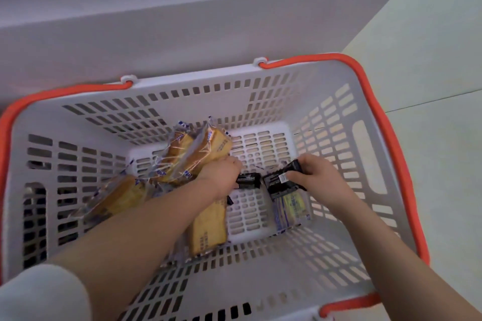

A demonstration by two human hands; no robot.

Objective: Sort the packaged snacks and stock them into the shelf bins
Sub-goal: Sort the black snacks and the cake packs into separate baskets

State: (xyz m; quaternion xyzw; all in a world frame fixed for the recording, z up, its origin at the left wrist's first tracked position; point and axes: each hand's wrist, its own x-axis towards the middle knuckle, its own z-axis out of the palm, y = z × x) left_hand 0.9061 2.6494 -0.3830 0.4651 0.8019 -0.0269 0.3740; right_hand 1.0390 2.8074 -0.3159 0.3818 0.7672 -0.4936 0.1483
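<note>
Both hands reach down into a white slotted basket (pixel 339 117) with orange handles: the right hand (pixel 317 173) grips a black snack packet (pixel 283 178), while the left hand (pixel 221 173) closes on another black packet (pixel 247 180) lying on the basket floor. Clear-wrapped yellow cake slices (pixel 198 154) lie left of the hands and under the left forearm.

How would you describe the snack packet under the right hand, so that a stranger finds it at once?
Look into the white basket with orange handles, at its floor on the right side. Just below the right hand and the black packets it holds lies a flat striped packet. It alone is blue and yellow; the others are golden cakes or black.
</note>
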